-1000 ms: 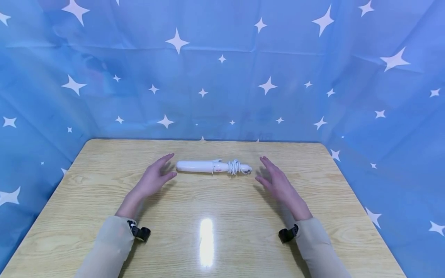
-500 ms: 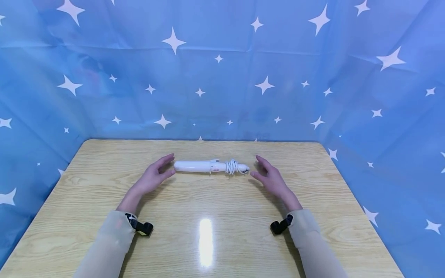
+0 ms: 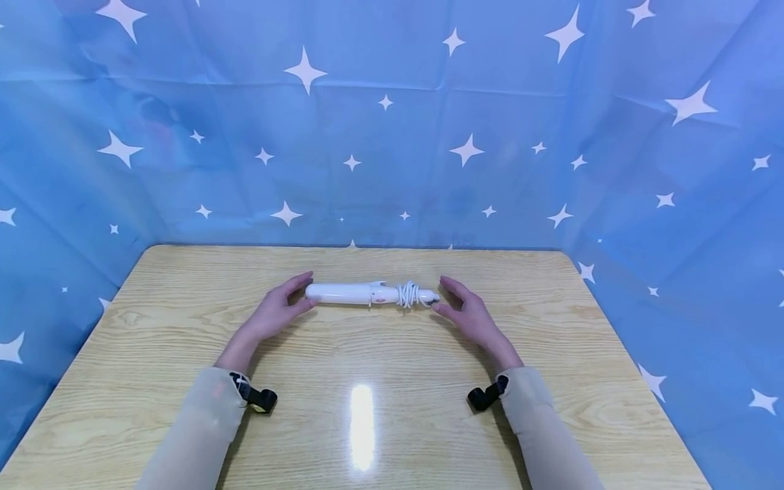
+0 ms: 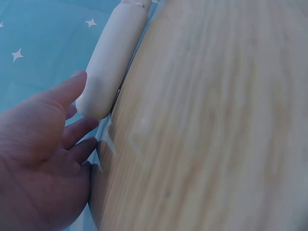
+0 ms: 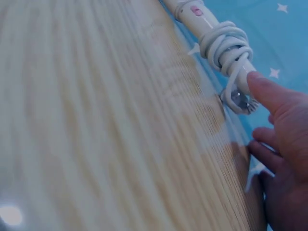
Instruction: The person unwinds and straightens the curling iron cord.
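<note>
Right now I see a white curling wand (image 3: pixel 352 293) lying flat across the far middle of the wooden bench (image 3: pixel 153 327), its long axis running left to right. From the head view, its smooth rounded barrel points toward my left hand (image 3: pixel 278 313), and the handle end, with a white cord (image 3: pixel 409 295) wound in several loops around it, points toward my right hand (image 3: pixel 468 314). My left hand rests on the bench at the barrel tip with its fingers (image 3: pixel 300 280) relaxed and nearly straight; in the left wrist view the thumb (image 4: pixel 67 89) lies just against the rounded end of the barrel, and nothing is curled around it. My right hand sits at the opposite end, fingers loose and slightly bent; in the right wrist view the thumb tip (image 5: pixel 257 84) touches the end of the handle just past the coiled cord, beside a small metal plug (image 5: pixel 238 101) at the cord's end. A small pink button (image 5: pixel 196 10) shows on the handle. Neither hand grips the wand. Both wrists carry small black cameras (image 3: pixel 260 398), and pale sleeves (image 3: pixel 196 429) cover the forearms. Behind the bench hangs a blue cloth (image 3: pixel 392 136) printed with white stars.
</note>
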Motion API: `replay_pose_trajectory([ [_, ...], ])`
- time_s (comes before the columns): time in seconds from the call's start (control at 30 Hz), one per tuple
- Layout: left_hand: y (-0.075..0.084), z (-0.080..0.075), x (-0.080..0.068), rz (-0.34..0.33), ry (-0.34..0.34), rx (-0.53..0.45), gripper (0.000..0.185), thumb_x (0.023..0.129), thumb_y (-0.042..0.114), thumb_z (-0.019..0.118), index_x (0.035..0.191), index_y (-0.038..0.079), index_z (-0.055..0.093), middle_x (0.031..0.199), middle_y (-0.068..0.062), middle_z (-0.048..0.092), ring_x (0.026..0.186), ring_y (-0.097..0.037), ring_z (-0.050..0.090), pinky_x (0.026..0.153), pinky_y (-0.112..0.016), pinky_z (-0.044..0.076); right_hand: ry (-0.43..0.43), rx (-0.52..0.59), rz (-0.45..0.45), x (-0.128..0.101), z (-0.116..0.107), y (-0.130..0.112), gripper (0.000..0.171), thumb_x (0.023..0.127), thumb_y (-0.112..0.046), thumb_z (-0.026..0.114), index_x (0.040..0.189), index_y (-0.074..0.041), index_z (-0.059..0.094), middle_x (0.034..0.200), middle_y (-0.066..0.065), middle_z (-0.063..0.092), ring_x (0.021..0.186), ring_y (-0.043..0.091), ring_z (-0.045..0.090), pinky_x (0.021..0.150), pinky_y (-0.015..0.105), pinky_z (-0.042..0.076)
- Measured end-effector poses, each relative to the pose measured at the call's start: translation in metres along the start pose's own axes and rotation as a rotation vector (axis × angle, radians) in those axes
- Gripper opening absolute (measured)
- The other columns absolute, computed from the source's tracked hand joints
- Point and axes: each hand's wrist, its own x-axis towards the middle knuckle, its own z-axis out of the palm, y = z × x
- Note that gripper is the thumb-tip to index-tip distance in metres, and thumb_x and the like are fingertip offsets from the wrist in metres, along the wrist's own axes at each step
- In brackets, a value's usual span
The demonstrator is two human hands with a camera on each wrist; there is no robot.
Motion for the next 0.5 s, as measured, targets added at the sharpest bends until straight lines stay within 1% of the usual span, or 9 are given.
replay_pose_trajectory([
  [0.2, -0.0002, 0.0063, 0.0075, -0.002, -0.012, 0.027, 0.066, 0.103, 0.022, 0.066, 0.158, 0.003, 0.036, 0.156, -0.022, 0.043, 0.141, -0.038, 0.043, 0.116, -0.051, 0.041, -0.026, -0.002, -0.001, 0.0025, 0.0040, 0.0013, 0.070, 0.099, -0.026, 0.071, 0.157, -0.006, 0.038, 0.152, 0.016, 0.050, 0.142, 0.032, 0.045, 0.119, 0.048, 0.036],
  [0.33, 0.0014, 0.0061, 0.0091, -0.010, -0.006, 0.054, 0.067, 0.101, 0.021, 0.068, 0.158, 0.002, 0.037, 0.154, -0.023, 0.045, 0.139, -0.039, 0.045, 0.115, -0.053, 0.042, -0.040, -0.028, -0.009, 0.0032, 0.0055, -0.0005, 0.064, 0.099, -0.026, 0.072, 0.153, -0.007, 0.046, 0.149, 0.014, 0.054, 0.139, 0.031, 0.048, 0.118, 0.048, 0.039],
  [0.37, 0.0017, 0.0060, 0.0093, -0.011, -0.007, 0.056, 0.069, 0.100, 0.021, 0.070, 0.158, 0.002, 0.037, 0.154, -0.023, 0.045, 0.140, -0.039, 0.045, 0.115, -0.053, 0.041, -0.038, -0.033, -0.011, 0.0031, 0.0056, -0.0008, 0.061, 0.099, -0.025, 0.072, 0.152, -0.007, 0.048, 0.148, 0.013, 0.055, 0.139, 0.032, 0.049, 0.118, 0.048, 0.040],
  [0.5, 0.0030, 0.0070, 0.0101, -0.026, -0.019, 0.042, 0.072, 0.097, 0.016, 0.074, 0.158, 0.002, 0.036, 0.155, -0.023, 0.044, 0.141, -0.039, 0.042, 0.117, -0.053, 0.040, -0.015, -0.040, -0.037, 0.0018, 0.0044, -0.0022, 0.048, 0.098, -0.021, 0.073, 0.142, -0.006, 0.060, 0.146, 0.016, 0.057, 0.142, 0.036, 0.043, 0.118, 0.052, 0.037],
])
